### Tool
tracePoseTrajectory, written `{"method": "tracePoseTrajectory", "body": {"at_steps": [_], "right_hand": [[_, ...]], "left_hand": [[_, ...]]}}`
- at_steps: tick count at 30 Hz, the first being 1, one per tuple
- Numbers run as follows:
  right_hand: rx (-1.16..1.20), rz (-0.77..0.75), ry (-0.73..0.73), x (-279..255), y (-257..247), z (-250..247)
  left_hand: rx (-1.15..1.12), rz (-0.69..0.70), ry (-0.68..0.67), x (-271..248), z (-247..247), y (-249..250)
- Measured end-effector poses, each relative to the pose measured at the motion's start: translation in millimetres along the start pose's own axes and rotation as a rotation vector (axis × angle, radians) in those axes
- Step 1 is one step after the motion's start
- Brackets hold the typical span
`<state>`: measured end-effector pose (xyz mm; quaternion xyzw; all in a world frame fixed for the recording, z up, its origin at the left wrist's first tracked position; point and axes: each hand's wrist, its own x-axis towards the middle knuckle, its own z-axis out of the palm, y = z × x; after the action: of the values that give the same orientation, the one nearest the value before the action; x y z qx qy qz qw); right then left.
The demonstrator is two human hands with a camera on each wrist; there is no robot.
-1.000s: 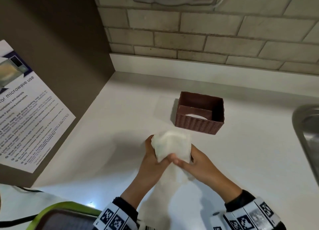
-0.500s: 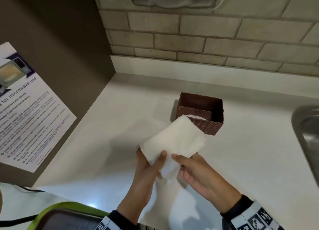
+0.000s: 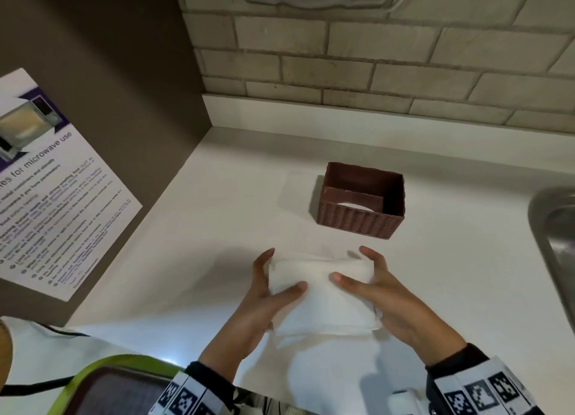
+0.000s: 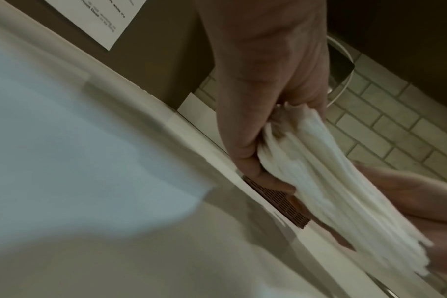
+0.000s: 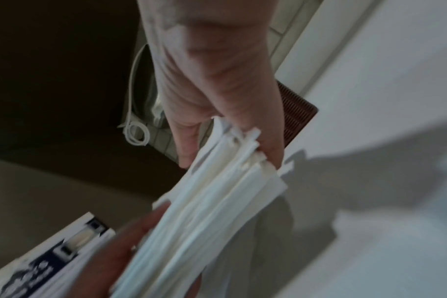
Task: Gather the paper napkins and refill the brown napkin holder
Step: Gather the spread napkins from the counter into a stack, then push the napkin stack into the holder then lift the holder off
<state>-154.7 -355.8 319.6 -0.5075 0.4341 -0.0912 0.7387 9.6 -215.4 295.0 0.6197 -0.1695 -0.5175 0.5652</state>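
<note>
A thick stack of white paper napkins [image 3: 323, 296] is held flat between both hands just above the white counter. My left hand [image 3: 267, 287] grips its left edge, thumb on top. My right hand [image 3: 370, 285] grips the right edge the same way. The wrist views show the napkins' layered edges [image 4: 327, 177] [image 5: 212, 201] with fingers curled round them. The brown woven napkin holder [image 3: 361, 224] stands a short way beyond the stack, towards the wall. It is open at the top, with a little white showing low inside.
A brown cabinet side with a microwave-use notice [image 3: 46, 181] rises on the left. A steel sink rim [image 3: 553, 228] is at the right. A tiled wall [image 3: 373, 72] backs the counter. A green-edged tray [image 3: 102, 383] lies at the near left.
The napkins went from a bunched, upright wad to a flat squared stack. My right hand moved from under the stack to its right edge, and the stack came lower and nearer.
</note>
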Motion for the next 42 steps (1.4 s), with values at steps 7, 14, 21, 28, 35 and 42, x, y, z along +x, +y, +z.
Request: {"method": "tracePoseTrajectory", "body": {"at_steps": [7,14,21,28,35,42], "right_hand": [[-0.203,-0.232,-0.096,-14.6,2.1,-13.5],[-0.395,-0.292,-0.06,0.6,25.9,-10.6],[-0.37,-0.325,0.038,6.7,28.4,-12.5],[-0.271,-0.367,0.049,-2.3,10.0,-7.7],[-0.26,-0.414,0.166,-5.7,2.9,-3.2],[-0.142,-0.269,0.275,-6.6,-4.5,-6.7]], "left_hand": [[0.341,0.377,-0.024,-1.0,-6.6,-0.1],[0.513,0.395,-0.055,16.8,-4.3,-25.2],[0.539,0.527,0.105,12.5,-1.1,-21.0],[0.544,0.574,0.157,12.7,10.3,2.3],[0.49,0.449,0.27,17.7,30.2,13.3],[-0.213,-0.001,0.122,20.1,29.8,29.4]]}}
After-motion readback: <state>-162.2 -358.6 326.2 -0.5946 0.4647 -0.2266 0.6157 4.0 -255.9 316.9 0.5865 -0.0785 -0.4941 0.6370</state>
